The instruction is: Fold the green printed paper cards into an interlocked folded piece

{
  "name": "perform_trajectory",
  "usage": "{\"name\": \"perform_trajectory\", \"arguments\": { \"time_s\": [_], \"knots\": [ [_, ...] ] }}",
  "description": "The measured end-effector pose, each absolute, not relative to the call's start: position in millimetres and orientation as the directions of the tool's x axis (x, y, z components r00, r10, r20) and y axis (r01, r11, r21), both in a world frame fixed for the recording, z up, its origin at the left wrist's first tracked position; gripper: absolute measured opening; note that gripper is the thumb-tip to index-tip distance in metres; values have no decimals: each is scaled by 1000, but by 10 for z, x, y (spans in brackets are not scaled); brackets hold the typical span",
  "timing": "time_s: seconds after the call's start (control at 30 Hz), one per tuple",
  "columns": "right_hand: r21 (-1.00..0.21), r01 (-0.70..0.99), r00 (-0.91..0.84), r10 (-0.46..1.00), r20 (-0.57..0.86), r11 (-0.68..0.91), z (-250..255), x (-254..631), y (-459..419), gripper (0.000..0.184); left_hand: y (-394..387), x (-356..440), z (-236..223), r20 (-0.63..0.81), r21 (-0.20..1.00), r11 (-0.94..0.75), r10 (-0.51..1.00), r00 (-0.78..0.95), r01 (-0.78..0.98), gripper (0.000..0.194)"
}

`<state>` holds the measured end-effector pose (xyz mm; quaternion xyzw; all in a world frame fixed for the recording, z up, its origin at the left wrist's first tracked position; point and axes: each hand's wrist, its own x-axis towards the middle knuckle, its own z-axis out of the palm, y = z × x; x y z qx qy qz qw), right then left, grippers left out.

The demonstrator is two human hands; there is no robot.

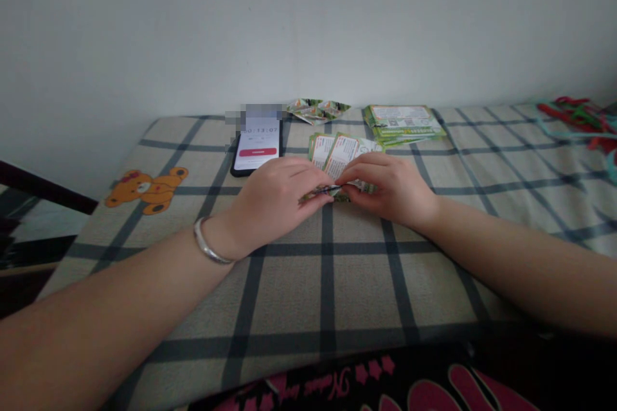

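Both of my hands meet over a folded green-and-white paper leaflet point(337, 155) lying on the checked cloth. My left hand point(274, 196), with a silver bangle on its wrist, has its fingers pressed together on the leaflet's near left edge. My right hand point(390, 186) pinches the same edge from the right. The leaflet's printed flaps stick up behind the fingers. The part under the hands is hidden.
A phone point(257, 144) with a lit timer screen lies behind my left hand. A stack of flat leaflets point(402, 122) sits at the back, with folded pieces point(315, 109) near the wall. Coloured cords point(583, 117) lie far right. The checked cloth point(328, 282) bears a bear print point(147, 189).
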<state>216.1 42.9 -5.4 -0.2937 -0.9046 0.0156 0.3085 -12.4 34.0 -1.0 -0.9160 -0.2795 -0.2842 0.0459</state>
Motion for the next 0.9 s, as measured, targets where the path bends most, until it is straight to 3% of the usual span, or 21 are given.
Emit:
{"name": "perform_trajectory", "arguments": {
  "time_s": [0.3, 0.47, 0.6, 0.9],
  "knots": [
    [-561, 463, -454, 727, 514, 686, -65, 2074, 416, 8, 300, -77, -23, 617, 252, -801, 565, 548, 543, 6],
    [-613, 512, -401, 799, 448, 601, -88, 2058, 407, 8, 278, -62, 8, 586, 342, -779, 614, 528, 526, 5],
    [-547, 553, -402, 776, 486, 629, -64, 2055, 382, 11, 265, -55, 20, 549, 398, -745, 661, 512, 535, 5],
    [-210, 543, -585, 546, 600, 813, -46, 2088, 341, 9, 262, -47, 10, 572, 308, -783, 607, 552, 541, 8]
  ]
}}
